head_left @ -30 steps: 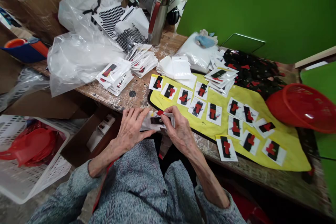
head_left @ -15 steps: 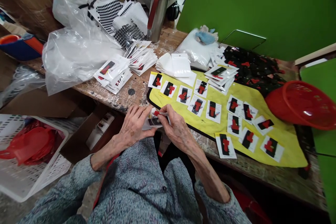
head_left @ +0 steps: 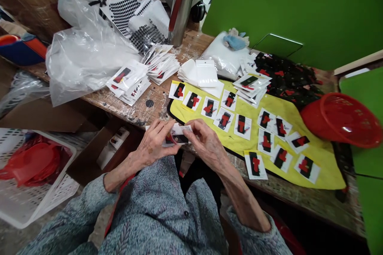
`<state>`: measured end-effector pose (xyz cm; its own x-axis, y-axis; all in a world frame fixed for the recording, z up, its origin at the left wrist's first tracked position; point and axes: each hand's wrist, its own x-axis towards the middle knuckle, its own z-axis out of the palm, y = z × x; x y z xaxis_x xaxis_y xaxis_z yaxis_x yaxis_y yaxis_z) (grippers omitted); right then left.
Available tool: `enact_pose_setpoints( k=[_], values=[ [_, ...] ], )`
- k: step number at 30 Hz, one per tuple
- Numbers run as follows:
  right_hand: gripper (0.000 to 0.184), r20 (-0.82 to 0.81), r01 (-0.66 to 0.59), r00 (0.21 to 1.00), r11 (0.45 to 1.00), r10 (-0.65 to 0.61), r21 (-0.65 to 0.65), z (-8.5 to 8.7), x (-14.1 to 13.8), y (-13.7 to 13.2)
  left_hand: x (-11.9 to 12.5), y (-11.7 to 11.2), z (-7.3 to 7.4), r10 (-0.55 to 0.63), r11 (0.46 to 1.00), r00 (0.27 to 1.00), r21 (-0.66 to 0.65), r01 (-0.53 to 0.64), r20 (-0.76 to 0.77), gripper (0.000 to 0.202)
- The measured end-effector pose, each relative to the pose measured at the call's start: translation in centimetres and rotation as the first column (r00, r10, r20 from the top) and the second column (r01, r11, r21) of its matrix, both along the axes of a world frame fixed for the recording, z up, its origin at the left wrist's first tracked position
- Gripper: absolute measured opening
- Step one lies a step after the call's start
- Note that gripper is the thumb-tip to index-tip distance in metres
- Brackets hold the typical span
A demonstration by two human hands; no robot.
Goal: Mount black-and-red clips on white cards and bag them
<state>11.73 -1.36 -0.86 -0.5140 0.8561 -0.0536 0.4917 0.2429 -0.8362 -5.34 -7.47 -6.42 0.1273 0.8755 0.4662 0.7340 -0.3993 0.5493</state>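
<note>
Between my hands, just in front of the table edge, is a small white packet (head_left: 179, 130) with a black and red piece showing in it. My left hand (head_left: 154, 139) grips its left end, the thumb along the lower side. My right hand (head_left: 208, 139) pinches the right end between thumb and fingers. Parts of the packet are covered by my fingers. Beyond my right hand, several white cards with black and red pieces (head_left: 224, 119) lie spread on a yellow cloth (head_left: 326, 163).
Flat white bags (head_left: 206, 72) and stacks of filled packets (head_left: 163, 63) lie farther back. A red basket (head_left: 341, 119) stands at right beside a dark pile of pieces (head_left: 284, 71). A steel flask (head_left: 182, 12) and clear plastic bag (head_left: 86, 59) are behind. A white crate (head_left: 32, 207) sits lower left.
The packet has been turned flatter and more of its white printed face shows. My right hand has shifted slightly right along it. The left hand has hardly moved.
</note>
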Motion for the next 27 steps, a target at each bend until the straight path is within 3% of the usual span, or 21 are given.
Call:
enact_pose_setpoints(
  k=[4,7,9,13,15,18,22,27],
  values=[
    [0.019,-0.029,-0.088,0.996,0.991,0.086,-0.103,-0.9,-0.4,0.1,0.2,0.0,-0.4,-0.041,0.999,0.998,0.007,0.041,0.037,0.061],
    [0.024,0.010,-0.067,0.998,0.990,0.069,-0.123,-1.2,-0.7,0.0,0.2,-0.2,0.4,-0.045,0.997,0.997,-0.065,0.049,0.064,0.063],
    [0.024,0.038,-0.035,0.999,0.996,0.038,-0.080,-0.9,-0.7,0.0,0.1,-0.2,1.5,0.020,0.996,0.997,-0.089,-0.013,0.078,0.061],
    [0.025,0.053,-0.020,0.998,1.000,0.019,0.019,0.0,-0.7,-0.1,0.6,-0.2,3.7,0.256,0.964,0.960,-0.107,-0.244,0.114,0.023],
    [0.022,0.050,-0.031,0.998,0.998,0.028,0.053,0.3,-0.9,-0.3,1.1,-0.2,4.4,0.258,0.946,0.953,-0.242,-0.215,0.162,0.036],
    [0.017,0.057,-0.060,0.997,0.997,0.058,0.040,0.3,-1.2,-0.7,1.5,-0.2,4.8,0.220,0.904,0.946,-0.414,-0.105,0.240,0.034],
    [0.018,0.041,-0.149,0.988,0.988,0.150,-0.036,0.2,-1.0,-1.0,1.3,-0.4,4.8,0.173,0.900,0.963,-0.430,-0.070,0.206,0.027],
    [0.017,0.018,-0.159,0.987,0.987,0.158,0.022,0.1,-0.7,-1.0,1.5,-0.7,4.7,0.116,0.926,0.977,-0.375,-0.041,0.179,0.023]
  ],
)
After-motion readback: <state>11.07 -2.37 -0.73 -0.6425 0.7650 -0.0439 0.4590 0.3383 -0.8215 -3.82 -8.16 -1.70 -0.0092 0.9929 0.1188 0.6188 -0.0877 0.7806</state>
